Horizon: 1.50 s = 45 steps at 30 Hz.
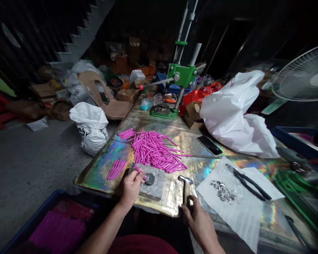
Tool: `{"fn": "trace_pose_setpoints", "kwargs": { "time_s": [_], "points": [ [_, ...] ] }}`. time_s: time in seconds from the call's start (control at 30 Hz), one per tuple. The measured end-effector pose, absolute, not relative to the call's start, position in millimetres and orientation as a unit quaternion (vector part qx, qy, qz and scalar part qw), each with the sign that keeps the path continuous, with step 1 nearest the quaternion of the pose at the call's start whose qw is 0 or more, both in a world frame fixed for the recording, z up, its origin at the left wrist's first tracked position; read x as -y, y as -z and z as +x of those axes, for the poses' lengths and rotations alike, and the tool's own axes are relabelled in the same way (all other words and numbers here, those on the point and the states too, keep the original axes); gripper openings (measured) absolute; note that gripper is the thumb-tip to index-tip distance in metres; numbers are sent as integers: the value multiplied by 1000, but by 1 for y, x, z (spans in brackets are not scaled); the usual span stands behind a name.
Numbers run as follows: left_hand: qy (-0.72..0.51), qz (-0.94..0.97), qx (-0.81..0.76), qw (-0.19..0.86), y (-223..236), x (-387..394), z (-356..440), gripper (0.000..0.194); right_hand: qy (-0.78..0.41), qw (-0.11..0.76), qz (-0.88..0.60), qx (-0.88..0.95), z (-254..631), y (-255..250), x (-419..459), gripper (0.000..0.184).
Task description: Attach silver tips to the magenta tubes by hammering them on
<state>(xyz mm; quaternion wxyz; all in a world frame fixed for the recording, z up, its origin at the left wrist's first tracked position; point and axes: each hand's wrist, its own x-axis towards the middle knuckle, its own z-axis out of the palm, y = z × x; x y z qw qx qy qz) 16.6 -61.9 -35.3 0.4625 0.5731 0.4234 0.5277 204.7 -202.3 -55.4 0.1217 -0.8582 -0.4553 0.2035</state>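
My left hand (131,187) is closed in a pinch on a thin pink stick (138,169), above the left part of a speckled grey stone block (155,192). A round dark metal piece (149,179) rests on that block beside my fingertips. At the table's front edge my right hand (200,220) has its thumb and fingers around the handle end of a small hammer (186,180); the hammer's head points away from me. A large heap of pink sticks (156,150) lies behind the block, with a smaller bunch (116,169) to its left.
Right of the hammer, white paper (209,187) bears small metal pieces (224,192) and black-handled pliers (251,183). Behind are a phone (210,145), a white plastic bag (233,116) and a green hand press (181,76). A blue crate (42,208) with pink sticks stands lower left.
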Motion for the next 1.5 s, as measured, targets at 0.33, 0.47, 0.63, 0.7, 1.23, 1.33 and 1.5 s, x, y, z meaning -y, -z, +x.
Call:
{"fn": "trace_pose_setpoints", "kwargs": {
  "time_s": [0.33,0.47,0.63,0.7,1.23,1.33,1.5],
  "points": [
    [-460,750,-362,308,29,61,13,17,-372,400,-800,248,216,57,198,36],
    [-412,801,-350,258,15,60,12,19,-491,579,-638,132,210,40,199,15],
    [-398,828,-332,212,12,60,14,22,-514,627,-565,156,187,8,194,31],
    [-398,832,-329,204,13,60,15,23,-507,627,-559,192,179,-2,192,35],
    [-401,843,-324,153,16,61,17,22,-208,385,-618,653,194,-69,184,40],
    [-381,848,-332,160,16,62,16,22,-175,415,-601,660,197,-98,188,44],
    [-398,845,-322,152,20,61,17,24,-166,421,-614,646,198,-102,187,50]
  ]
}}
